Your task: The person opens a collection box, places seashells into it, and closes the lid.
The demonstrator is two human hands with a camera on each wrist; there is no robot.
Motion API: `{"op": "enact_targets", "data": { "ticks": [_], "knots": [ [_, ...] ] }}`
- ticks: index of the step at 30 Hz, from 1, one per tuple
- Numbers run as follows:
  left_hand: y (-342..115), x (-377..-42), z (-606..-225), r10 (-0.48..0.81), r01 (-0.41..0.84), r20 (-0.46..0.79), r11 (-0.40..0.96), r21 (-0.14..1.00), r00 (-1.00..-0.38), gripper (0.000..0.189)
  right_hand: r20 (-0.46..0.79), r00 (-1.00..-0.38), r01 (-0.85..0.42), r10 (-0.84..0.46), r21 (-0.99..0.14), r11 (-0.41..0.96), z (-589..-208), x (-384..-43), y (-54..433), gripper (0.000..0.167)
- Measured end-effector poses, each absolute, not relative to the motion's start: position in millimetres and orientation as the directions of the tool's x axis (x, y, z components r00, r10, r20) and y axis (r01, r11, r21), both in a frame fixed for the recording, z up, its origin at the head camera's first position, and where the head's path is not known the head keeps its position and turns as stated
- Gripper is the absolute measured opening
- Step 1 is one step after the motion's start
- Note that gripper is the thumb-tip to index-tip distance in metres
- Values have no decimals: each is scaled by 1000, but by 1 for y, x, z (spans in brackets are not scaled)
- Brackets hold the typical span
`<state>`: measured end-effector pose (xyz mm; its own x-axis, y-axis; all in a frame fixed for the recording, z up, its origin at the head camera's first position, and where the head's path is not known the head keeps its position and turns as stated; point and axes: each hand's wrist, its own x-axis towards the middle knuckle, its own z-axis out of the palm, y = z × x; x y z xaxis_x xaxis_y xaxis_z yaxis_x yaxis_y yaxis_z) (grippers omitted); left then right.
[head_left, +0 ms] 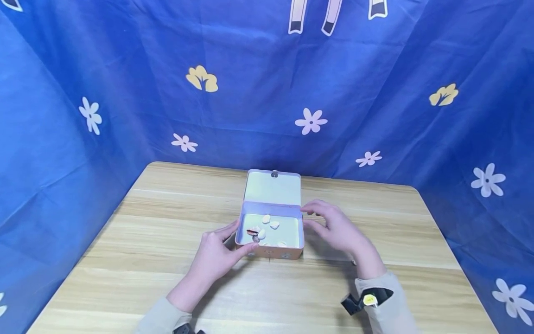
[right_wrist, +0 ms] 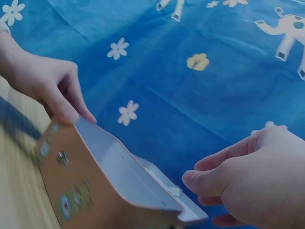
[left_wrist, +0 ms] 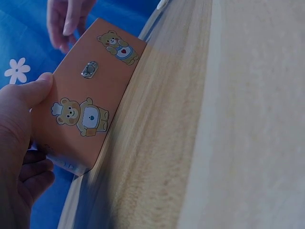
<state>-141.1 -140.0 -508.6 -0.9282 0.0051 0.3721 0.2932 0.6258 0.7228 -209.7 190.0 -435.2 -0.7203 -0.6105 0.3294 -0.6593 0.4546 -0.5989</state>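
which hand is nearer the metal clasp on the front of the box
The left hand, gripping the box at its front left corner, close to the clasp; the right hand is beside the box's right side, farther back.

No lettering can be read: any marks on the yellow sticker (head_left: 369, 300) of the black wrist device (head_left: 352, 304), towards five o'clock in the head view, and the printing (left_wrist: 67, 163) on the orange box (left_wrist: 82, 90), at eight o'clock in the left wrist view, are too small to make out.

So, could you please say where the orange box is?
Near the head view's centre, the orange box sits on the table, between the left hand, gripping its left side, and the right hand at its right.
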Motion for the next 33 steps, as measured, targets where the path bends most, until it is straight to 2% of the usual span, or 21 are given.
{"op": "enact_targets", "data": {
  "ticks": [6,15,26,33],
  "knots": [
    [-140,-141,-508,6,297,373,618,728,-928,89,332,-761,-632,-558,-574,520,-439,-204,224,30],
    [-139,-140,-505,13,293,367,629,720,-930,88,313,-808,-581,-499,-559,591,-466,-196,271,29],
    [-139,-140,-502,17,299,369,622,723,-929,85,223,-869,-483,-442,-575,660,-497,-186,305,29],
    [-138,-140,-504,14,296,369,625,722,-929,85,189,-886,-452,-423,-554,699,-511,-181,317,32]
  ]
}}
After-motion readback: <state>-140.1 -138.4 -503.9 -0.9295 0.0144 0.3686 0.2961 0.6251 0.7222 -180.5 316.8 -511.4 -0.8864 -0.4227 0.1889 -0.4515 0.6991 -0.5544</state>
